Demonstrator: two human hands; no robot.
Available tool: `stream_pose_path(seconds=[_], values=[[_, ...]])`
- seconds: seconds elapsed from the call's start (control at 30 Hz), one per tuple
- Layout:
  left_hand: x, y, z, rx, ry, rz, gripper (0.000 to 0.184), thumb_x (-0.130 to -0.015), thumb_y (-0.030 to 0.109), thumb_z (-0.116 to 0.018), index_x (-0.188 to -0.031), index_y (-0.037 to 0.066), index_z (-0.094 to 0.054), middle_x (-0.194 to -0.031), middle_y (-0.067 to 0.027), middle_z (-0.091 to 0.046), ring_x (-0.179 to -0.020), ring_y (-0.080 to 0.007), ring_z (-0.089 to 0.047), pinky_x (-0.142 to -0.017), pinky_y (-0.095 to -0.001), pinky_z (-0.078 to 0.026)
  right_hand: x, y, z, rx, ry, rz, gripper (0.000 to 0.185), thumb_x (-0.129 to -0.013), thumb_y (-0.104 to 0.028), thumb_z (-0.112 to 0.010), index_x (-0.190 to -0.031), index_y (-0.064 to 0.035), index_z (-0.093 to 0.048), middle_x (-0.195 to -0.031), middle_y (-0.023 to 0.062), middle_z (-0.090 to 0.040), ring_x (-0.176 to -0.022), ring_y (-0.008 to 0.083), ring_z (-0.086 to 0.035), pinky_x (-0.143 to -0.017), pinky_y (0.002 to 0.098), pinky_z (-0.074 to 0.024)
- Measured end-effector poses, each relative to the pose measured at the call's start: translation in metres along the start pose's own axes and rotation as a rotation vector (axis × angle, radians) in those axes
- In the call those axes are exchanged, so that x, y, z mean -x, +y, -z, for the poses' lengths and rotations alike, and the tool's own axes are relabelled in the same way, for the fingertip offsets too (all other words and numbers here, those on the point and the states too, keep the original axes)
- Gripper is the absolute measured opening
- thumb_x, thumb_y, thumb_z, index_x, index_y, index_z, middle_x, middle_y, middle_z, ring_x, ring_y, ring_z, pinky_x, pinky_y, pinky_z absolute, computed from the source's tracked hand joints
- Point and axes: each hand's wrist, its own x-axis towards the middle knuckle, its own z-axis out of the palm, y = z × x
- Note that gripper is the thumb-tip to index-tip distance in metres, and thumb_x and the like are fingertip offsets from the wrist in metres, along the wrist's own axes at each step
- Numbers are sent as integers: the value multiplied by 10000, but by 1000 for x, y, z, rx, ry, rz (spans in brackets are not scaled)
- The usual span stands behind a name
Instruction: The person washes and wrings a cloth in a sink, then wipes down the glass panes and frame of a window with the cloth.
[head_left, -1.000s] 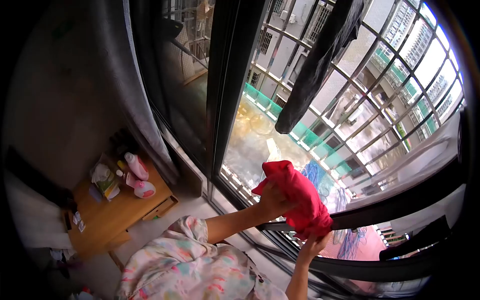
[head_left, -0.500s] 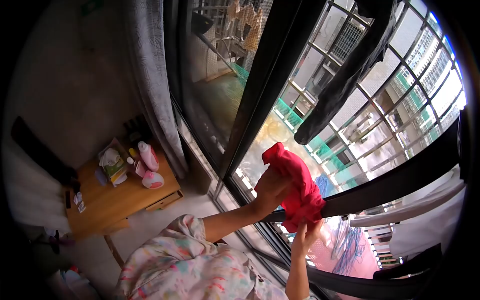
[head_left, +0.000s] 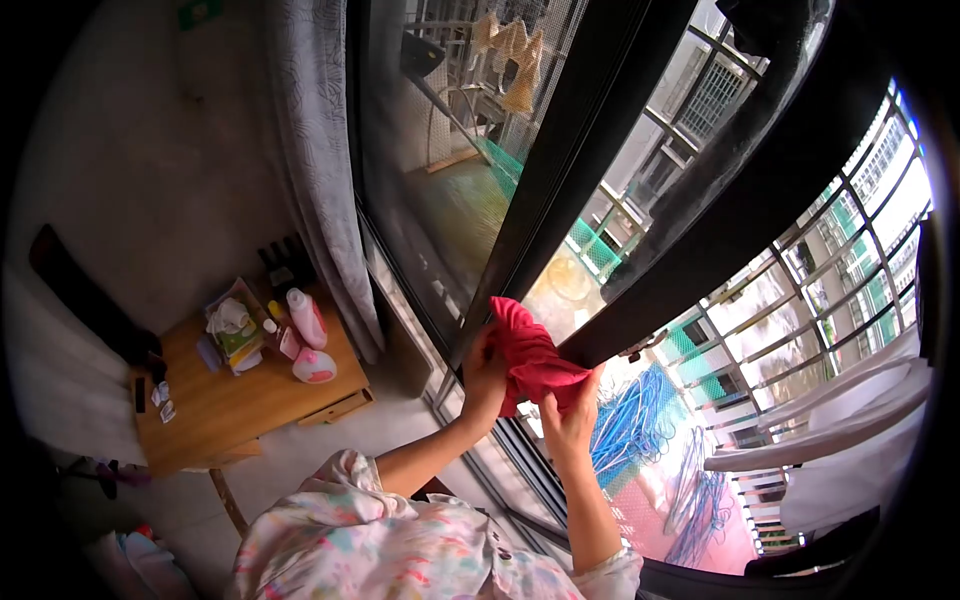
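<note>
A bunched red cloth (head_left: 537, 352) hangs between my two hands at the edge of a dark window frame (head_left: 625, 318). My left hand (head_left: 485, 385) is closed on the cloth's left side, close to the upright dark frame. Its fingertips are partly hidden by the folds. My right hand (head_left: 572, 418) grips the lower right part of the cloth, thumb on the near side. The cloth lies against the end of the dark sash, covering part of it.
A wooden desk (head_left: 240, 405) to the left bears pink-and-white bottles (head_left: 306, 320) and a tissue pack (head_left: 230, 318). A grey curtain (head_left: 310, 150) hangs beside the window. Outside are a metal grille (head_left: 780, 350), blue cords (head_left: 630, 425) and white hanging cloth (head_left: 850, 420).
Both hands and the red cloth have moved left, closer to my body. The dark sash has shifted left across the opening, and more blue cord shows outside.
</note>
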Motion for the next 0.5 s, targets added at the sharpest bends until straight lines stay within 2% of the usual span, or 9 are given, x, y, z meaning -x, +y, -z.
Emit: stream_pose_path(seconds=[0.03,0.13,0.2,0.23,0.27,0.33,0.43,0.5], values=[[2,-2,12,52,-1,-13,283,-917,120,-526,-1180,16,-510,-1073,-71,-587,-964,-138,-574,-874,-285,-468,-7,-1,-5,58,-20,28,922,-730,-137,-636,-1419,80,-63,-1341,350,-353,-1179,460,-454,-953,417,-408],[-2,2,51,200,4,27,284,-887,90,-525,-1161,16,-517,-1058,-88,-593,-935,-168,-597,-849,-308,-493,-25,-8,-17,56,-109,27,935,-719,-137,-627,-1420,81,-47,-1360,342,-337,-1188,460,-447,-957,410,-410],[-7,23,70,289,110,79,293,-886,141,-540,-1158,34,-525,-1059,-92,-595,-943,-187,-606,-846,-323,-505,-39,-16,-26,68,-109,97,922,-706,-134,-622,-1401,120,-72,-1356,358,-331,-1227,445,-418,-984,394,-394],[-13,29,89,302,69,130,330,-881,181,-541,-1182,47,-515,-1088,-93,-583,-964,-213,-604,-863,-367,-513,-45,-20,-29,70,-136,79,914,-710,-135,-620,-1395,130,-76,-1358,363,-324,-1243,442,-402,-998,393,-382],[-14,30,104,365,136,94,380,-874,228,-556,-1206,52,-500,-1116,-90,-572,-995,-231,-596,-887,-406,-507,-49,-25,-30,70,-160,59,906,-713,-137,-617,-1390,140,-81,-1360,368,-317,-1258,438,-386,-1011,392,-371],[-19,46,131,379,125,101,416,-878,274,-555,-1225,56,-487,-1143,-83,-561,-1014,-246,-589,-910,-440,-496,-58,-21,-43,54,-164,97,900,-722,-133,-614,-1382,156,-73,-1379,373,-278,-1288,435,-344,-1046,383,-333],[-24,64,153,336,268,66,411,-892,312,-535,-1216,62,-491,-1137,-85,-564,-1005,-267,-595,-898,-458,-497,-68,-25,-57,25,-164,109,905,-715,-113,-610,-1381,159,-61,-1392,375,-247,-1302,435,-320,-1051,380,-328],[-24,68,155,355,264,90,410,-894,316,-530,-1215,64,-492,-1136,-86,-566,-999,-270,-597,-891,-458,-500,-74,-31,-64,7,-182,73,912,-708,-90,-601,-1387,148,-40,-1400,367,-239,-1308,436,-309,-1047,381,-332]])
